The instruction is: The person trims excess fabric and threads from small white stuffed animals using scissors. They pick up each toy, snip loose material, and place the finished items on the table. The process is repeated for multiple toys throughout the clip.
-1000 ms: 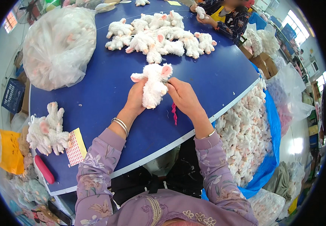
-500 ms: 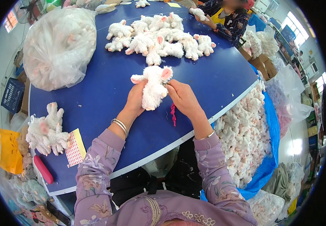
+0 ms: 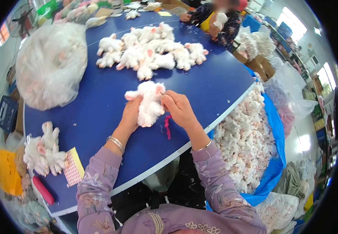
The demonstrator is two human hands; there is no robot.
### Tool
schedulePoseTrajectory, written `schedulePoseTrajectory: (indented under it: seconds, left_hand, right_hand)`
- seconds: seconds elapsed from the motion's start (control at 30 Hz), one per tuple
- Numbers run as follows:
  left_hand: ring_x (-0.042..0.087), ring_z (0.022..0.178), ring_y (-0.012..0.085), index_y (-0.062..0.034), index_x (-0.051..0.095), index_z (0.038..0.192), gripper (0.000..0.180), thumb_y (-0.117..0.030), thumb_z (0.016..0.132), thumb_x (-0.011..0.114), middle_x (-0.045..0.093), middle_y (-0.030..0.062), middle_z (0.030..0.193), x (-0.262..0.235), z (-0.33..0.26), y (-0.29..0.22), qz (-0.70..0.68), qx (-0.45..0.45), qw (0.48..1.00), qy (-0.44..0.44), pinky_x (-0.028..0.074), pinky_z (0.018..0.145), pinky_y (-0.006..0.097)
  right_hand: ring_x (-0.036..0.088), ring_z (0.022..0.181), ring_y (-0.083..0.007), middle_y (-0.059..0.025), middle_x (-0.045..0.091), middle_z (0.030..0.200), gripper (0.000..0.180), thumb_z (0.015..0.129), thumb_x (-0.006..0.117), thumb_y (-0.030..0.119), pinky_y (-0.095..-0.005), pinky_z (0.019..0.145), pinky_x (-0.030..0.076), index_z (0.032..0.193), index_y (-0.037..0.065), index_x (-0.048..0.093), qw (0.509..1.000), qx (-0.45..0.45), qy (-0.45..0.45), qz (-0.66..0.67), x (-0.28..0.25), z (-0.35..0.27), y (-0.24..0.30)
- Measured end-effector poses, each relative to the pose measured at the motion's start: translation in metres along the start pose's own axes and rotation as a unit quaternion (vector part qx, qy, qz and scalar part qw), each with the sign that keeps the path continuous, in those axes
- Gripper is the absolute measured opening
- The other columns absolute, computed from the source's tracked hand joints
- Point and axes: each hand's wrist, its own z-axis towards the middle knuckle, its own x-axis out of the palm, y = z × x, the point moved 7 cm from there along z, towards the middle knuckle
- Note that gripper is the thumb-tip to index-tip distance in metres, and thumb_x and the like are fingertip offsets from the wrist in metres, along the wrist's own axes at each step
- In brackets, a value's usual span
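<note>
My left hand point(image 3: 130, 113) is closed around the side of a fluffy white plush animal point(image 3: 148, 107) with pink ears, held upright above the blue table. At its right ear, my right hand point(image 3: 180, 108) is pinched on a thin dark needle-like tool point(image 3: 161, 93) whose tip points to the ear. The tool's other end is hidden by the fingers. Just below that hand is a twisted bright pink strand point(image 3: 167, 128). Beyond the held toy, several similar plush animals point(image 3: 149, 48) lie piled on the table.
White plush toys point(image 3: 44, 150), a sticker sheet point(image 3: 73, 165) and a pink oblong case point(image 3: 43, 191) lie at the table's left. A big stuffed plastic bag point(image 3: 52, 64) stands behind them. Right of the table point(image 3: 200, 89) is a blue sack point(image 3: 274, 132) full of plush pieces. A co-worker point(image 3: 219, 23) sits far right.
My view has swung slightly, so the scene sits lower and further left. My right hand has come up to the toy's ear, where the thin tool shows. The co-worker's hand has risen.
</note>
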Motion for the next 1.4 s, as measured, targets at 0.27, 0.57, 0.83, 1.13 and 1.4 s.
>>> schedulePoseTrajectory:
  seconds: [0.27, 0.57, 0.83, 1.13, 1.4]
  left_hand:
    - [0.063, 0.086, 0.0123, 0.0030, 0.060, 0.111, 0.032, -0.024, 0.098, 0.049, 0.066, 0.0072, 0.098, 0.009, -0.007, -0.003, 0.172, 0.077, 0.982, -0.004, 0.050, 0.071, 0.027]
    - [0.057, 0.071, 0.0102, -0.0011, 0.064, 0.089, 0.047, -0.042, 0.098, 0.044, 0.063, 0.0027, 0.080, 0.009, -0.013, -0.003, 0.174, 0.061, 0.978, -0.093, 0.046, 0.064, 0.026]
    - [0.045, 0.047, 0.0090, -0.0060, 0.058, 0.083, 0.035, -0.031, 0.099, 0.039, 0.057, 0.0052, 0.066, 0.029, -0.016, -0.018, 0.191, 0.091, 0.977, 0.018, 0.035, 0.044, 0.022]
    - [0.054, 0.083, 0.0088, -0.0019, 0.059, 0.093, 0.017, -0.014, 0.097, 0.047, 0.060, 0.0025, 0.090, -0.016, 0.034, -0.092, 0.350, 0.325, 0.875, -0.076, 0.044, 0.079, 0.024]
    - [0.052, 0.114, 0.0362, 0.0047, 0.051, 0.122, 0.047, -0.032, 0.094, 0.049, 0.057, 0.0232, 0.120, -0.123, 0.172, -0.238, 0.507, 0.447, 0.701, -0.225, 0.039, 0.098, 0.040]
  right_hand:
    - [0.056, 0.080, -0.0100, -0.0041, 0.060, 0.085, 0.041, 0.081, 0.070, 0.020, -0.0263, 0.072, 0.046, 0.113, -0.001, 0.056, 0.994, 0.054, -0.069, -0.062, -0.018, 0.003, -0.009]
    - [0.057, 0.079, -0.0122, -0.0100, 0.066, 0.088, 0.031, 0.084, 0.067, 0.021, -0.0306, 0.070, 0.048, 0.100, -0.006, 0.061, 0.995, 0.079, 0.045, 0.049, -0.009, -0.003, -0.012]
    - [0.040, 0.045, -0.0059, -0.0039, 0.060, 0.093, 0.054, 0.089, 0.057, 0.050, -0.0210, 0.038, 0.026, 0.121, 0.007, 0.051, 0.841, -0.233, 0.015, 0.488, -0.140, -0.014, 0.071]
    - [0.047, 0.054, -0.0083, -0.0012, 0.056, 0.065, 0.027, 0.096, 0.049, 0.023, -0.0244, 0.052, 0.038, 0.090, 0.000, 0.060, 0.987, 0.136, -0.042, -0.069, -0.052, 0.055, -0.094]
    - [0.058, 0.065, -0.0362, -0.0178, 0.058, 0.068, 0.019, 0.093, 0.052, 0.018, -0.0385, 0.059, 0.045, 0.086, 0.001, 0.054, 0.981, 0.042, 0.029, -0.188, -0.025, 0.087, -0.098]
